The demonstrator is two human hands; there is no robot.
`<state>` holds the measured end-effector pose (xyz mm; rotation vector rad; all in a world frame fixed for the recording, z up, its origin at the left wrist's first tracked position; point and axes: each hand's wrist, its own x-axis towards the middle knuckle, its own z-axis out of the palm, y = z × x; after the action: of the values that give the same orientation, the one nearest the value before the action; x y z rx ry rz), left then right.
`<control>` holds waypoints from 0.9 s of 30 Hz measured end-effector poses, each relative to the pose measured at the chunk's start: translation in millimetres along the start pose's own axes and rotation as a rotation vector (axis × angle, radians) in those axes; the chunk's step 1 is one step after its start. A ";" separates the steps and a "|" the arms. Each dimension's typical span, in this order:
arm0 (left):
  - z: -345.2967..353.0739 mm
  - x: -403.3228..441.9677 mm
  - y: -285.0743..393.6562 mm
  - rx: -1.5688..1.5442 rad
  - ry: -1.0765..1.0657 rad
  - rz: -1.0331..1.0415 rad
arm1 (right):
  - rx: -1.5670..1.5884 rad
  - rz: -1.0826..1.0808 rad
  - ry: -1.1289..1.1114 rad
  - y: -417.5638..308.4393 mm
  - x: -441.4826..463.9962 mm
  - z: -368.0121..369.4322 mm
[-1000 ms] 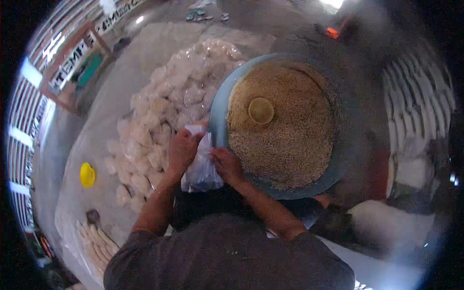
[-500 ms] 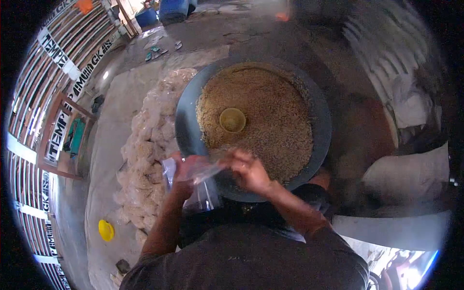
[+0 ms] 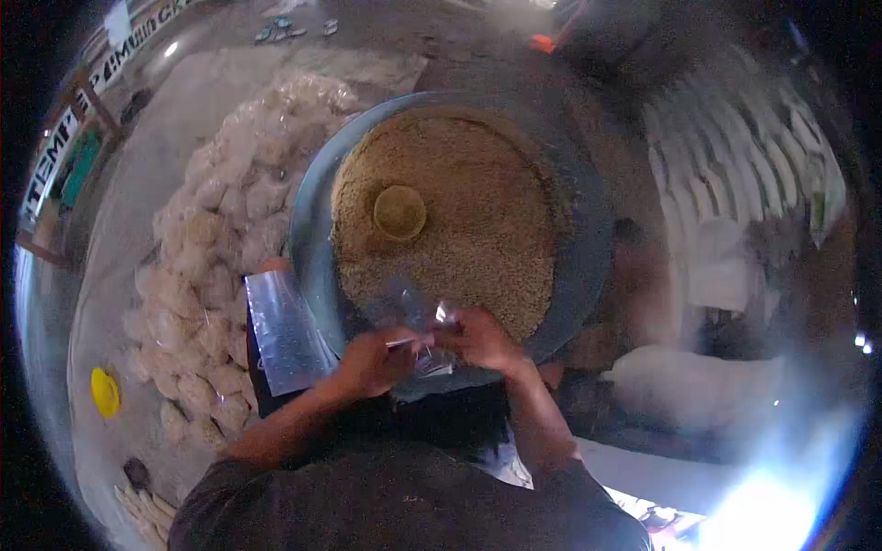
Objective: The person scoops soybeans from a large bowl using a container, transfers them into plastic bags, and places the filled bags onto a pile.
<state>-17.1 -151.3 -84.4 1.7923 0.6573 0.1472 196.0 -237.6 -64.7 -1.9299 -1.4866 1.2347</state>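
A clear plastic bag [image 3: 432, 362] is between my two hands, over the near rim of the basin. My left hand [image 3: 375, 362] pinches it from the left. My right hand [image 3: 481, 340] grips it from the right, fingers closed near the left fingertips. Behind the bag lies a wide blue-grey basin [image 3: 315, 197] filled with pale brown grains [image 3: 478, 220], perhaps beans. A round yellowish cup [image 3: 400, 212] rests on the grains, left of the middle. A stack of flat clear bags [image 3: 287, 335] lies on my left thigh, beside my left forearm.
Many filled clear bags [image 3: 207, 239] are heaped on a pale ground sheet left of the basin. A yellow lid-like thing [image 3: 105, 392] lies near the heap. Pale sacks [image 3: 694, 386] lie on the right, near wavy light sheeting [image 3: 735, 156]. Sandals [image 3: 278, 31] are at the far left.
The left hand has left the bag stack, now lying on the thigh, and has joined the right hand on one clear bag. The view has shifted, with the basin appearing further left.
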 end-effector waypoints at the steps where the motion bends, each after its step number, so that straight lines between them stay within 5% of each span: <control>1: 1.6 2.7 -8.2 0.014 -0.024 -0.081 | 0.093 -0.040 0.046 8.9 31.8 2.0; 3: 6.9 8.3 -36.9 0.056 -0.071 -0.236 | 0.285 -0.129 0.150 57.5 104.5 15.2; 7: 12.5 9.4 -88.8 0.133 0.120 0.055 | 0.491 0.127 0.379 133.1 260.2 27.2; 8: 28.5 10.4 -110.6 -0.024 0.323 0.251 | 0.499 0.175 0.447 143.9 289.7 33.6; 9: 14.9 8.2 -98.2 -0.077 0.210 0.023 | 0.492 0.215 0.538 153.3 315.2 43.5; 12: 15.7 10.9 -122.6 -0.208 0.249 -0.106 | 0.470 0.200 0.739 155.2 356.0 51.6; 15: 15.4 15.1 -126.9 -0.371 0.142 -0.298 | 0.519 0.060 0.706 128.5 354.2 23.9; 17: -31.9 23.4 -76.1 -0.079 -0.072 -0.347 | 0.570 -0.017 0.578 106.6 339.2 -1.2; 20: -18.2 20.3 -89.7 -0.133 0.183 0.057 | 0.562 -0.008 0.448 96.9 312.2 -1.6; 27: -26.0 15.8 -79.0 -0.164 -0.037 -0.375 | 0.779 0.209 0.492 166.8 329.1 75.5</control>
<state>-43.1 -107.2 -151.8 1.4840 0.9156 -0.0838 239.5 -8.1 -360.1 -1.6714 -0.4565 1.0791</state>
